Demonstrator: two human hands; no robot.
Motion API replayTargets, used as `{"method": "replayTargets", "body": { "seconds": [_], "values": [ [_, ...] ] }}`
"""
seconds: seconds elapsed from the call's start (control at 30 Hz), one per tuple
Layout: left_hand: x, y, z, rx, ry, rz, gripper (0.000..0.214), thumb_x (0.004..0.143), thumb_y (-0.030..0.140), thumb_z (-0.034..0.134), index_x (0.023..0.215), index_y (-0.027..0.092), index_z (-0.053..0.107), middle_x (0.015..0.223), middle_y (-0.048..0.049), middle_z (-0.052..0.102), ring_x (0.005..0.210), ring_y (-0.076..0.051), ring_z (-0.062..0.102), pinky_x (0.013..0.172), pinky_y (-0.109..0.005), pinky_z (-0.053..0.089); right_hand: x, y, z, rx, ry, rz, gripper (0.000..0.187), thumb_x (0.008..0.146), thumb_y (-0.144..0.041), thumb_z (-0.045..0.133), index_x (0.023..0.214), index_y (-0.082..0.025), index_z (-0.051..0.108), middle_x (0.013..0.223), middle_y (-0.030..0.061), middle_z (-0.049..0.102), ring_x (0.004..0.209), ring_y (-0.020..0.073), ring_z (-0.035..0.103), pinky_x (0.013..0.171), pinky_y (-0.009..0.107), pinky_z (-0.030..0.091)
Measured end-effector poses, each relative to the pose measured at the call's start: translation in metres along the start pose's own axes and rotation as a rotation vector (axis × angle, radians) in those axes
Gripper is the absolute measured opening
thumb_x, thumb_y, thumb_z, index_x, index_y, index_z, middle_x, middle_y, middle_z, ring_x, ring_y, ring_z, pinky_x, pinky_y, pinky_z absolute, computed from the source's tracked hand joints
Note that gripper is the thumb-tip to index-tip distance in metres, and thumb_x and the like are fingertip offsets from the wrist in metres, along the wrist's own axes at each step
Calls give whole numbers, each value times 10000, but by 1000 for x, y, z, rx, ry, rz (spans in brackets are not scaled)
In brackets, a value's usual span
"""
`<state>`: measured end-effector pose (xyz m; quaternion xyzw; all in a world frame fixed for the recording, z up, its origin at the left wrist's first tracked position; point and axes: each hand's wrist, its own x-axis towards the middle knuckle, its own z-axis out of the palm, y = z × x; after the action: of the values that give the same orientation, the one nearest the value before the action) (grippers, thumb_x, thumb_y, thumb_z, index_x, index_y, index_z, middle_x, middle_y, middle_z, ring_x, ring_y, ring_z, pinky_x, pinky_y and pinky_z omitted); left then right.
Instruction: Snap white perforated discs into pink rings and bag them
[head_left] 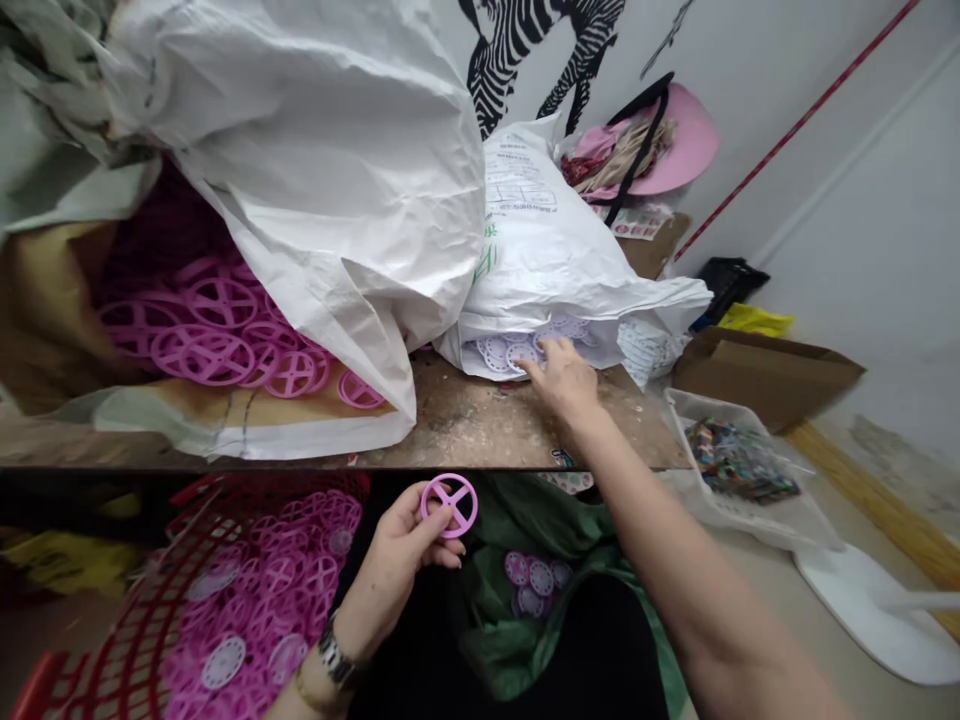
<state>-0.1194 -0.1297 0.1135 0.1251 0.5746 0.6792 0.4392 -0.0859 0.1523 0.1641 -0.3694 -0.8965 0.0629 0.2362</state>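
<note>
My left hand (409, 545) pinches a pink spoked plastic ring (469, 508) between thumb and fingers, in front of the table edge. At the mouth of a white woven sack (555, 230), my right hand (564, 385) touches pale lilac perforated discs (495, 352), thumb and forefinger apart; some of its fingertips are hidden among them. Down on the green cloth (487, 640) over the lap lie several joined-looking pink and lilac discs (540, 577).
A large open sack (322, 150) of pink rings (214, 355) stands left on the worn table (480, 420). Below it, a red basket (112, 640) holds pink rings and some pale discs. On the right are a white bin (682, 415) of small packets, a cardboard box (765, 375) and a pink visor (686, 140).
</note>
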Motion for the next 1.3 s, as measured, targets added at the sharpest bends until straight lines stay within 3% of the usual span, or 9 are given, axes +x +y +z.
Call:
{"method": "replayTargets", "body": {
  "seconds": [0.17, 0.27, 0.4, 0.57, 0.67, 0.8, 1.0, 1.2, 1.3],
  "values": [
    [2, 5, -4, -13, 24, 2, 467, 736, 404, 755, 1069, 146, 553, 759, 9, 625, 592, -101, 639, 520, -187, 561, 16, -5, 15, -188, -100, 60, 448, 860, -495, 605, 1123, -132, 594, 1176, 181, 561, 939, 300, 609, 743, 361, 451],
    [2, 7, -5, -16, 28, 10, 432, 744, 388, 750, 1045, 144, 560, 773, 0, 636, 596, -99, 641, 528, -185, 565, 16, -4, 20, -103, -73, 74, 396, 831, -413, 668, 1115, -154, 573, 1162, 157, 584, 931, 276, 598, 747, 347, 438],
    [1, 8, -7, -45, 39, 26, 429, 730, 379, 761, 1036, 146, 569, 794, -5, 647, 606, -96, 644, 546, -189, 576, 6, 1, 18, 161, 29, 63, 111, 858, -295, 632, 885, -197, 587, 913, 83, 665, 817, 216, 567, 732, 320, 407],
    [-1, 10, -7, -76, 42, 14, 430, 721, 369, 770, 1029, 143, 572, 821, -16, 658, 630, -99, 659, 580, -196, 589, -30, 2, 3, 653, 39, 64, 163, 828, -331, 629, 768, -217, 528, 730, 25, 609, 668, 149, 537, 653, 275, 412],
    [-1, 10, -6, -80, 33, 6, 441, 712, 362, 780, 1034, 142, 575, 832, -22, 659, 645, -102, 662, 595, -201, 593, -63, -7, -10, 933, -57, 136, 186, 763, -334, 669, 750, -208, 533, 623, -15, 573, 565, 128, 529, 573, 261, 424],
    [-2, 6, -3, -55, -11, 7, 423, 746, 338, 758, 1074, 148, 571, 876, -29, 659, 680, -99, 665, 628, -202, 596, -109, -23, -22, 1116, -222, 171, 224, 725, -365, 692, 761, -201, 543, 583, -47, 569, 502, 113, 523, 499, 234, 429],
    [-5, 1, 6, 21, -116, 24, 420, 788, 334, 710, 1147, 173, 562, 943, -35, 666, 730, -115, 678, 676, -222, 596, -154, -42, -14, 1070, -329, 157, 158, 783, -329, 645, 746, -199, 564, 619, -32, 578, 526, 124, 543, 531, 251, 448],
    [-10, -1, 9, 109, -92, 77, 353, 805, 339, 677, 1092, 156, 584, 957, -39, 660, 737, -127, 661, 652, -235, 592, -175, -51, -7, 894, -189, 37, 97, 820, -289, 634, 845, -199, 607, 824, 17, 608, 697, 150, 565, 670, 280, 475],
    [-13, -1, 9, 150, -112, 134, 330, 823, 347, 654, 1099, 174, 602, 1021, -45, 657, 823, -155, 657, 679, -250, 594, -178, -50, -8, 994, -204, 122, 294, 769, -302, 691, 1028, -200, 594, 941, 32, 628, 724, 152, 575, 674, 280, 481]
  ]
}}
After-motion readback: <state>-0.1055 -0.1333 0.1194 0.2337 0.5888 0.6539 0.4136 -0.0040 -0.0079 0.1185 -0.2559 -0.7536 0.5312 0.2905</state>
